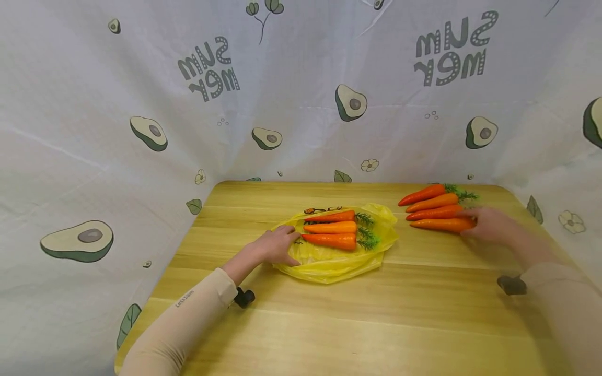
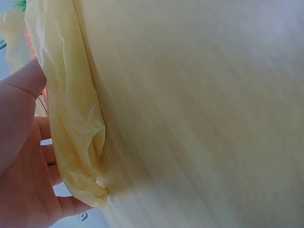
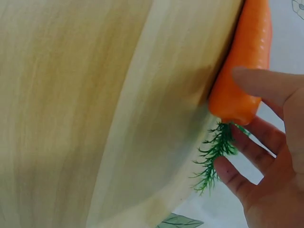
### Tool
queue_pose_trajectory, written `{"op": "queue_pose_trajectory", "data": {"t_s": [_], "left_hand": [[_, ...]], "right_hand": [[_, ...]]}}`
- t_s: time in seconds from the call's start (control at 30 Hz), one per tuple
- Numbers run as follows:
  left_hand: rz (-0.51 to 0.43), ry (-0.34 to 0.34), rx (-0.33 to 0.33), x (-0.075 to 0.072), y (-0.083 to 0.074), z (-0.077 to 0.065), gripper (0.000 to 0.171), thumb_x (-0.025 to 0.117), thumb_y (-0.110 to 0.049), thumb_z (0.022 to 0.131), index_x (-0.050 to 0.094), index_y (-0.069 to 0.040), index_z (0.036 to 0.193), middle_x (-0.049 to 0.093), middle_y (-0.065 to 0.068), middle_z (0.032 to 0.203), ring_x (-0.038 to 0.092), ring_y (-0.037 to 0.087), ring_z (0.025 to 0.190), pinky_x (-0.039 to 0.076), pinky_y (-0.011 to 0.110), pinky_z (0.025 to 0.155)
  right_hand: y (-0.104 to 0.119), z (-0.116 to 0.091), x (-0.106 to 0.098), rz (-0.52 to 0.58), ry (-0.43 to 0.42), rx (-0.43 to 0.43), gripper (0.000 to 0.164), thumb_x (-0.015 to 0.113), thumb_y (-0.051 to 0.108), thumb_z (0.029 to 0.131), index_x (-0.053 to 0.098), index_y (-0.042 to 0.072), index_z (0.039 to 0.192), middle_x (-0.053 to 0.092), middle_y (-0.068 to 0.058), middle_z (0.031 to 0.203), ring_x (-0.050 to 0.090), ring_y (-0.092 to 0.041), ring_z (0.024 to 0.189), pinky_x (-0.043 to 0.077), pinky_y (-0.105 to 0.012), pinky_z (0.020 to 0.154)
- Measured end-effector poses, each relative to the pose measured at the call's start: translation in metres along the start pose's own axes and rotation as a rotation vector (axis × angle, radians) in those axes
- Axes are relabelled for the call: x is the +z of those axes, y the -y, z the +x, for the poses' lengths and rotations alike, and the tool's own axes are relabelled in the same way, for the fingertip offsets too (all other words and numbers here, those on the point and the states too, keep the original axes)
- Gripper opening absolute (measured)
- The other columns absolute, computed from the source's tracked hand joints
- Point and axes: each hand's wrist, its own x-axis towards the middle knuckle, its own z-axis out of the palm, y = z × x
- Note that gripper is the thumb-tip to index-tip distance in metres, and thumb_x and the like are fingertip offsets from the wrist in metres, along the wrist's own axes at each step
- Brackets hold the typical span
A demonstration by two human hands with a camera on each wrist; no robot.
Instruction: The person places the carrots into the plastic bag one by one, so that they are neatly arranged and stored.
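A yellow plastic bag (image 1: 324,272) lies spread on the table with its mouth to the left. On it rest three toy carrots (image 1: 331,228), green tops to the right. My left hand (image 1: 278,245) touches the bag's mouth, fingers spread; in the left wrist view the thumb reaches behind the yellow film (image 2: 76,114). At the right, several more carrots (image 1: 425,194) lie side by side. My right hand (image 1: 489,225) grips the nearest carrot (image 1: 442,224) by its thick end. In the right wrist view the thumb lies over this carrot (image 3: 244,61); the other fingers are partly hidden behind it.
The wooden table (image 1: 348,324) reaches from the person to a white curtain (image 1: 301,62) printed with avocados, which hangs behind and at both sides. Dark wrist devices (image 1: 244,297) show below each forearm.
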Motion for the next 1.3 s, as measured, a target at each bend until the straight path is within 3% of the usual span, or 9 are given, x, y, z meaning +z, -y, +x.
{"op": "queue_pose_trajectory", "data": {"t_s": [0.33, 0.5, 0.57, 0.73, 0.9, 1.13, 1.3], "left_hand": [[0.004, 0.014, -0.017, -0.002, -0.002, -0.002, 0.088, 0.071, -0.059, 0.086, 0.038, -0.019, 0.157, 0.031, 0.009, 0.164, 0.027, 0.028, 0.152, 0.032, 0.062, 0.115], [0.019, 0.016, -0.017, -0.002, -0.002, -0.001, 0.088, 0.07, -0.06, 0.087, 0.038, -0.019, 0.157, 0.031, 0.009, 0.164, 0.027, 0.028, 0.152, 0.033, 0.061, 0.115], [0.022, 0.015, -0.015, -0.001, -0.002, -0.001, 0.088, 0.07, -0.06, 0.087, 0.038, -0.019, 0.157, 0.031, 0.009, 0.163, 0.028, 0.028, 0.152, 0.033, 0.061, 0.115], [0.032, 0.013, -0.009, -0.002, -0.003, -0.001, 0.087, 0.071, -0.06, 0.086, 0.04, -0.018, 0.156, 0.032, 0.009, 0.163, 0.029, 0.028, 0.151, 0.035, 0.061, 0.113], [0.044, 0.01, -0.011, -0.003, -0.004, -0.002, 0.088, 0.071, -0.061, 0.086, 0.039, -0.019, 0.156, 0.032, 0.009, 0.162, 0.03, 0.028, 0.15, 0.036, 0.061, 0.113], [0.033, 0.013, -0.005, -0.004, -0.005, -0.004, 0.087, 0.071, -0.06, 0.087, 0.039, -0.018, 0.156, 0.033, 0.009, 0.162, 0.03, 0.028, 0.15, 0.036, 0.061, 0.113], [0.035, 0.01, -0.006, -0.005, -0.004, -0.005, 0.087, 0.071, -0.06, 0.087, 0.039, -0.018, 0.156, 0.033, 0.009, 0.162, 0.03, 0.028, 0.15, 0.036, 0.06, 0.113]], "right_hand": [[-0.005, 0.002, 0.004, -0.013, 0.022, -0.003, 0.056, 0.077, 0.02, 0.084, 0.061, -0.012, 0.127, 0.06, -0.043, 0.117, 0.058, -0.059, 0.105, 0.046, -0.068, 0.089], [-0.002, 0.002, 0.002, -0.017, 0.031, -0.015, 0.056, 0.075, 0.017, 0.084, 0.059, -0.013, 0.128, 0.066, -0.036, 0.106, 0.059, -0.035, 0.082, 0.051, -0.054, 0.077], [0.0, 0.001, 0.001, -0.021, 0.036, -0.023, 0.055, 0.075, 0.016, 0.085, 0.059, -0.013, 0.129, 0.066, -0.036, 0.105, 0.058, -0.033, 0.08, 0.051, -0.052, 0.076], [0.003, -0.002, 0.0, -0.025, 0.042, -0.027, 0.054, 0.073, 0.014, 0.086, 0.058, -0.013, 0.13, 0.061, -0.043, 0.115, 0.064, -0.049, 0.096, 0.05, -0.064, 0.084], [0.004, -0.004, -0.001, -0.028, 0.042, -0.029, 0.052, 0.073, 0.014, 0.086, 0.059, -0.013, 0.128, 0.061, -0.042, 0.117, 0.06, -0.058, 0.104, 0.048, -0.066, 0.087], [0.001, -0.006, -0.003, -0.004, 0.042, -0.024, 0.053, 0.074, 0.016, 0.086, 0.06, -0.013, 0.128, 0.063, -0.039, 0.114, 0.062, -0.038, 0.089, 0.05, -0.061, 0.083], [0.003, -0.007, -0.006, 0.007, 0.034, -0.032, 0.053, 0.074, 0.017, 0.087, 0.06, -0.012, 0.129, 0.063, -0.039, 0.116, 0.064, -0.043, 0.095, 0.049, -0.065, 0.086]]}}
